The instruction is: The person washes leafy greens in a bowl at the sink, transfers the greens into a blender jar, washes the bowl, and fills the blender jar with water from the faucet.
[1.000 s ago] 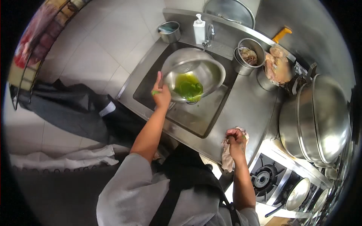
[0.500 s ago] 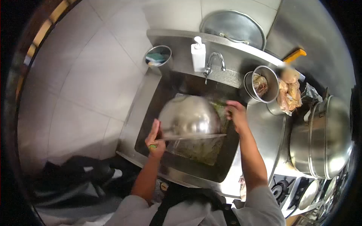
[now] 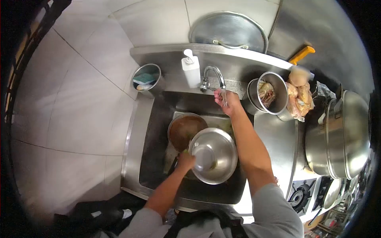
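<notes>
My left hand [image 3: 185,162] grips the near-left rim of a steel mixing bowl [image 3: 224,152], tilted with its inside facing up. A small green patch shows at this hand; what it is I cannot make out. My right hand [image 3: 227,101] is under the curved faucet [image 3: 214,72], with water running onto it. Its fingers are curled, and nothing shows in them. Partly behind the bowl, a pan [image 3: 184,129] with a brown inside and a dark handle rests in the sink [image 3: 152,158].
A white pump bottle [image 3: 192,72] and a steel cup [image 3: 152,88] with sponges stand at the sink's back edge. To the right are nested steel containers [image 3: 281,89], bagged food [image 3: 300,97], an orange-handled tool [image 3: 302,54] and a large pot [image 3: 347,135]. A lid [image 3: 228,31] leans behind.
The bowl has turned from upside down to inside up and shifted right, uncovering the brown pan. My right hand has moved up to the faucet, where water now runs.
</notes>
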Demonstrator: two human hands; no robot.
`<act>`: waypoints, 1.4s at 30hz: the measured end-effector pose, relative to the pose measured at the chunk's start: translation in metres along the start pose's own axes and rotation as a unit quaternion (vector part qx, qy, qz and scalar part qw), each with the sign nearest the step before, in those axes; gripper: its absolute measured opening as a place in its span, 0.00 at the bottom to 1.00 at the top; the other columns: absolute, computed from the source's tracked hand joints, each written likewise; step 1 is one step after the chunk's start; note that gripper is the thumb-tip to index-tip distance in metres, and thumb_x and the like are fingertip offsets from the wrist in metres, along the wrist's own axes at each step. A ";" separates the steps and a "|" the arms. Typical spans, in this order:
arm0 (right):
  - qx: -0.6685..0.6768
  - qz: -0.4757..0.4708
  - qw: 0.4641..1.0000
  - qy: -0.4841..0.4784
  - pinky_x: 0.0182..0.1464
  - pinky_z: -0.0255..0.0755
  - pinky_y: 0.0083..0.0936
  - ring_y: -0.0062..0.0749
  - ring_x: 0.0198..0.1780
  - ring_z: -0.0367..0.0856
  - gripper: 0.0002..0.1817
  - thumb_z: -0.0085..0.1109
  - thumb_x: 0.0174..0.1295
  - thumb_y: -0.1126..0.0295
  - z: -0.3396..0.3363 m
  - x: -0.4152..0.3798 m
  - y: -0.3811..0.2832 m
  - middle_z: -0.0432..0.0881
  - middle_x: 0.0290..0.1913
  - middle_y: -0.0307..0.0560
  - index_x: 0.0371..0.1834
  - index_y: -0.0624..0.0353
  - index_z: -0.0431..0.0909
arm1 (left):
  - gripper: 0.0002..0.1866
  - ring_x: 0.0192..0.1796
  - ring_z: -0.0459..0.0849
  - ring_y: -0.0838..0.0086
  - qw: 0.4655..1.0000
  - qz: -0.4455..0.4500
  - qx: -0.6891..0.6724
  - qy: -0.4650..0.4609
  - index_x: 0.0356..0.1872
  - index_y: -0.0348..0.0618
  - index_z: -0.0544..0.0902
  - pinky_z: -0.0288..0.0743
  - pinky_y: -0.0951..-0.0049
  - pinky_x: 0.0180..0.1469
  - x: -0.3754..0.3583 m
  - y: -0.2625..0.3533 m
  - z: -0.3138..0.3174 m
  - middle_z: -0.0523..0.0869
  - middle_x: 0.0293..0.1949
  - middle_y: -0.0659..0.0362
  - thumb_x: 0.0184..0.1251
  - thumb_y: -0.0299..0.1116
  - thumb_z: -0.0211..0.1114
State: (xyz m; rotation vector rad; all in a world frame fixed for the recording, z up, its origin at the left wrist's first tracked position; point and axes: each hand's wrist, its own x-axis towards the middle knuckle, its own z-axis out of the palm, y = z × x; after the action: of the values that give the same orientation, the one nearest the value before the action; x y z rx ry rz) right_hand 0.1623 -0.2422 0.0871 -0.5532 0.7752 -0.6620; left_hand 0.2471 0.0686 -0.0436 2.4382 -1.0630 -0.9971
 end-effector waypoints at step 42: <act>-0.751 -0.140 0.634 -0.124 0.38 0.80 0.36 0.45 0.34 0.84 0.10 0.51 0.60 0.68 -0.036 0.002 0.026 0.82 0.31 0.57 0.39 0.61 0.77 | 0.11 0.36 0.87 0.53 0.988 0.046 0.150 -0.008 0.35 0.30 0.84 0.82 0.58 0.36 0.068 0.171 -0.131 0.86 0.36 0.41 0.50 0.25 0.62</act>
State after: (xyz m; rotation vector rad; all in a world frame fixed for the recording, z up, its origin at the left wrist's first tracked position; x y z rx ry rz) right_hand 0.1438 -0.2341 0.0473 -2.3049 0.8530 -0.0196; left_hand 0.2820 -0.0981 0.1054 2.5854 -1.4078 -0.8825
